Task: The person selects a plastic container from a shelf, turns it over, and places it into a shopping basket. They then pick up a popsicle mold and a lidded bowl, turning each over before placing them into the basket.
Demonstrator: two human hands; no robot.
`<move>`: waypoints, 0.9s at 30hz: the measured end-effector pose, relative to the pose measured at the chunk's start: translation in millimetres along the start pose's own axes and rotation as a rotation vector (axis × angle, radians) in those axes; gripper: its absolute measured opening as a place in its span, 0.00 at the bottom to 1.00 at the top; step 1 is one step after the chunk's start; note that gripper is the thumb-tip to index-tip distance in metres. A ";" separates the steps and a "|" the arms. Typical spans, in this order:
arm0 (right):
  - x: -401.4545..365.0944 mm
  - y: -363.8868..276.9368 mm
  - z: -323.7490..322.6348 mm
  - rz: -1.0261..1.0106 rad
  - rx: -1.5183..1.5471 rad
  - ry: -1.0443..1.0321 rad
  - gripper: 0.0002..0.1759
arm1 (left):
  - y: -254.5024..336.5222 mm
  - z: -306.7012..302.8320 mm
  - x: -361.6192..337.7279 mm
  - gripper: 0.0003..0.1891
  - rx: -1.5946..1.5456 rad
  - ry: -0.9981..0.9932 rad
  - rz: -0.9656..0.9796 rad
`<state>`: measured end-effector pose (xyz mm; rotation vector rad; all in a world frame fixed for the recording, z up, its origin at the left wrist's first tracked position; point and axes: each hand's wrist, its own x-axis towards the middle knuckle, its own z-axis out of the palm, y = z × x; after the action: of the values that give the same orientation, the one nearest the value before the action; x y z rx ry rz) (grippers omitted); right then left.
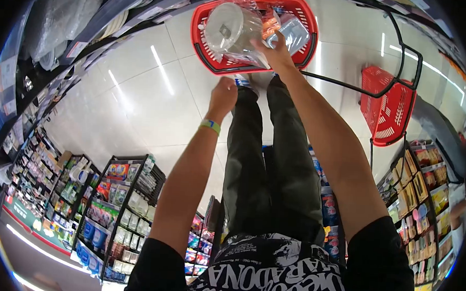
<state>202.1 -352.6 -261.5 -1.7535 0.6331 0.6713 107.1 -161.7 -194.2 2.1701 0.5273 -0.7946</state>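
Note:
My right hand [276,52] reaches into a red shopping basket [214,66], fingers apart, among the goods inside. Beside its fingers on the left lies a round, translucent plastic tub [223,26] in clear wrap. Just beyond the fingertips is a pack with orange contents [271,23]. To their right sits a light-blue wrapped pack [293,34]. Whether the fingers press on any of these is hard to make out. Outside the basket's near edge, my left hand [224,96] hangs with curled fingers and nothing visible in it, a greenish band around the wrist.
A second red basket [378,100] with long black handles stands on the tiled floor [156,104] to the right, near another person's leg [438,135]. Shelves with plastic-wrapped wares [66,15] line the left side. Racks of packaged goods [111,207] stand behind me.

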 end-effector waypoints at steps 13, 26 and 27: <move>42.1 -64.8 17.2 0.158 0.164 -0.407 0.63 | -75.6 46.2 -150.9 0.15 -0.008 -0.246 -0.420; -151.6 -38.5 -107.8 0.455 0.574 -0.267 0.50 | -20.9 29.4 -212.5 0.12 -0.328 -0.315 -0.245; -172.5 -37.6 -118.6 0.444 0.616 -0.262 0.49 | -20.6 21.3 -208.8 0.12 -0.313 -0.339 -0.206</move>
<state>123.6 -442.5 -85.5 -0.9427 0.9374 0.8769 -63.6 -189.3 -73.5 1.6695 0.6563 -1.0875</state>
